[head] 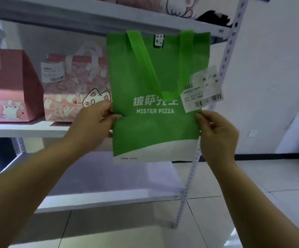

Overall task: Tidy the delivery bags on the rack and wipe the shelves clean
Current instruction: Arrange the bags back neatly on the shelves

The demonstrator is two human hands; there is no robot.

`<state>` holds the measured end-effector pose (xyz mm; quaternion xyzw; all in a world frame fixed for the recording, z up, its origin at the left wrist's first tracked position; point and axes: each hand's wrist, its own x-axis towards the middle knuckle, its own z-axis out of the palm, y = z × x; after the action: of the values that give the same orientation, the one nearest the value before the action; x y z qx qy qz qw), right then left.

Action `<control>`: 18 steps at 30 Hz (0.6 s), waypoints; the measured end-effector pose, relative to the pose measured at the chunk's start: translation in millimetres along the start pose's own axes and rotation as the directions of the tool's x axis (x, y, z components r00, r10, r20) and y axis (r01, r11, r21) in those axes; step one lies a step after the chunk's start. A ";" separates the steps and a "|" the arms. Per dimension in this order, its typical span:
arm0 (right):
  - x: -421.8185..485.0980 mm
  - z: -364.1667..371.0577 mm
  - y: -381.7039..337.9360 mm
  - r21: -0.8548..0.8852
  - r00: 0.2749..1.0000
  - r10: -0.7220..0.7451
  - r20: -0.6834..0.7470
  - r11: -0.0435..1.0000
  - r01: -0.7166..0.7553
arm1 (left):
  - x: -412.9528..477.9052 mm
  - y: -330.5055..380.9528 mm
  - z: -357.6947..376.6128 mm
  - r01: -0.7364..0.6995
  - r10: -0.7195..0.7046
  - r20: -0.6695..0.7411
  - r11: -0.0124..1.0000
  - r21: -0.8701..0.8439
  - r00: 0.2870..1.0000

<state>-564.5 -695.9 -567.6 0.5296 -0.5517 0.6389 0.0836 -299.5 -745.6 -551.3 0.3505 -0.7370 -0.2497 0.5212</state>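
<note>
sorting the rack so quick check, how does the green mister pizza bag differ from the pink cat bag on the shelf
The green bag is held up flat, left hand and right hand pinching its side edges; the pink cat bag stands filled out on the shelf. The green bag's handles hang down its front; the pink cat bag's white handles stand up. Both carry a white printed label.

A takeaway pickup storeroom: a white metal rack holds receipt-labelled delivery bags above tiled floor.
</note>
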 end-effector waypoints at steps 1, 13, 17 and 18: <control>7.9 4.6 0.2 0.015 1.000 0.011 -0.009 1.000 -0.011 | 11.3 0.0 -1.0 -0.015 0.015 0.001 1.000 0.009 1.000; 76.1 75.1 46.1 0.021 0.987 0.163 -0.003 0.986 -0.163 | 115.0 -43.2 21.7 -0.026 0.026 0.005 0.981 0.192 1.000; 80.8 98.2 62.5 -0.001 0.969 0.247 0.031 0.969 -0.247 | 131.4 -67.2 33.1 0.001 0.002 -0.010 0.955 0.296 1.000; 82.0 103.3 65.5 0.003 0.964 0.265 0.032 0.964 -0.265 | 133.7 -73.1 35.4 0.016 -0.011 -0.020 0.952 0.307 1.000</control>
<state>-584.3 -841.8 -562.4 0.4613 -0.6163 0.6381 -0.0131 -342.4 -895.4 -537.4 0.4345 -0.7597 -0.1326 0.4652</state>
